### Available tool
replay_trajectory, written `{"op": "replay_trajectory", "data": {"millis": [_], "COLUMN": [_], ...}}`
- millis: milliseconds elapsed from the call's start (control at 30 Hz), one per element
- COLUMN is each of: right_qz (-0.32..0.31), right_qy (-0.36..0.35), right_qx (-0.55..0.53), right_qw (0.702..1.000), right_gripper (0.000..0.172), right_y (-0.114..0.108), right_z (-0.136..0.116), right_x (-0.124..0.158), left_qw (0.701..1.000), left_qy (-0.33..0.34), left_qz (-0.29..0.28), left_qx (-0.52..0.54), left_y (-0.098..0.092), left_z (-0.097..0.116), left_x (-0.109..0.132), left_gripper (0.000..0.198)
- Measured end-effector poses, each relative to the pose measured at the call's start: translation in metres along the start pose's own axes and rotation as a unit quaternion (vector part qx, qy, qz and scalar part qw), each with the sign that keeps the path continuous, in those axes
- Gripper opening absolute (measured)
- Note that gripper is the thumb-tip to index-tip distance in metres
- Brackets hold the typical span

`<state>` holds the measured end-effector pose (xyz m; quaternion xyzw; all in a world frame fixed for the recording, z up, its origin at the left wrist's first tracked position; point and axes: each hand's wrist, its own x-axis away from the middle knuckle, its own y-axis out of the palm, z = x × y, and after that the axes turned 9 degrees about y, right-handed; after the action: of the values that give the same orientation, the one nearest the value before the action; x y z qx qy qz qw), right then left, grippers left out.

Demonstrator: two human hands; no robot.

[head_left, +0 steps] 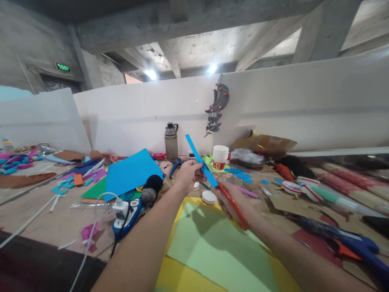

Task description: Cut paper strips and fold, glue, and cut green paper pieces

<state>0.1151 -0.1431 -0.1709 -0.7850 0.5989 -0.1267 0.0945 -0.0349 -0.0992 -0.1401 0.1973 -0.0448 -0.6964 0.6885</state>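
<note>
A narrow strip of blue paper slants upward in front of me, pinched partway along by my left hand. Red-handled scissors are gripped in my right hand, close to the strip's lower end. Most of the scissor blades are hidden behind the strip, so I cannot tell whether they touch it. Below both hands lie a light green sheet and a yellow sheet under it. A round white lid sits just beyond the green sheet, between my hands.
Left are a large blue sheet, yarn balls and a blue-and-white power strip with cables. A bottle and stacked paper cups stand behind. Cardboard and a blue-handled tool lie right.
</note>
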Motion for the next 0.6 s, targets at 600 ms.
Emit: {"op": "replay_trajectory", "data": {"millis": [600], "right_qz": [-0.003], "right_qy": [0.006], "right_qx": [0.01], "right_qw": [1.0], "right_gripper": [0.021], "right_y": [0.0], "right_z": [-0.013], "right_x": [0.014], "left_qw": [0.999], "left_qy": [0.025], "left_qz": [0.032], "left_qx": [-0.003], "left_y": [-0.005], "left_z": [0.004], "left_x": [-0.003], "left_gripper": [0.019]}}
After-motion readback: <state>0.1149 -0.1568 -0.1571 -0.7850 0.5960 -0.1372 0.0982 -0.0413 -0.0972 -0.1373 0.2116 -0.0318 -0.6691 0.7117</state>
